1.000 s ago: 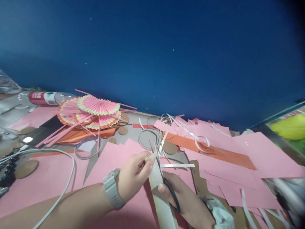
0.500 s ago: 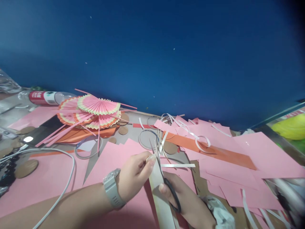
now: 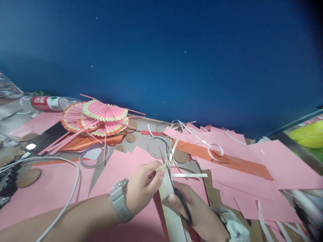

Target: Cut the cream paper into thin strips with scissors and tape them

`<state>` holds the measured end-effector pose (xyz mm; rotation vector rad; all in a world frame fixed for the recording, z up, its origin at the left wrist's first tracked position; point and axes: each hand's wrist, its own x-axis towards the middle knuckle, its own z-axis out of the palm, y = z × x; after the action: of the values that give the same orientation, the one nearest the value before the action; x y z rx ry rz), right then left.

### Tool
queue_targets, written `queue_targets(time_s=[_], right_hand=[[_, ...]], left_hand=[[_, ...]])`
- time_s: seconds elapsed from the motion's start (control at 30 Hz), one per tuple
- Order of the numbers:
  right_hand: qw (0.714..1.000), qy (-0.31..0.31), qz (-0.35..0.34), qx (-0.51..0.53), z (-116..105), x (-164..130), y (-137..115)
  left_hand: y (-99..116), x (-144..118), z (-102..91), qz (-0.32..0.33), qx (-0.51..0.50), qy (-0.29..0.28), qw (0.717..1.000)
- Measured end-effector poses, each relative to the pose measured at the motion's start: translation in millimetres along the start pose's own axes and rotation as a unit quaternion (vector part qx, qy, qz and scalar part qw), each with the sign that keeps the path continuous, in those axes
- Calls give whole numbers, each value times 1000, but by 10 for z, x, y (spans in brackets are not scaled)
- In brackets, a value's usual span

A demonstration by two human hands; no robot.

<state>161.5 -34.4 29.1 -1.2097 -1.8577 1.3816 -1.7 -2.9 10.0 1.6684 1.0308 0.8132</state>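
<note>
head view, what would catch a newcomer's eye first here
Low in the middle, the left hand pinches a pale paper strip while the right hand works black-handled scissors along it. Behind, to the left, pink pleated paper fans lie on the table before a deep blue wall.

Illumination is moderate with a strong blue-magenta cast. The deep blue back wall [image 3: 176, 50] darkens toward the upper right corner. A white glare spot shows on the glossy black slab [image 3: 30, 146] at left. The lower right corner is smeared by blur. Wide-angle distortion bends the edges. Shadows are soft under the forearm.
</note>
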Motion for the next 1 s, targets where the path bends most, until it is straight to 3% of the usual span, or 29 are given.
queue_targets(time_s=[1.0], right_hand=[[1000,-4,-4,23,-14,18,-31]], left_hand=[[14,4,-1,1,-2,-15,1000]])
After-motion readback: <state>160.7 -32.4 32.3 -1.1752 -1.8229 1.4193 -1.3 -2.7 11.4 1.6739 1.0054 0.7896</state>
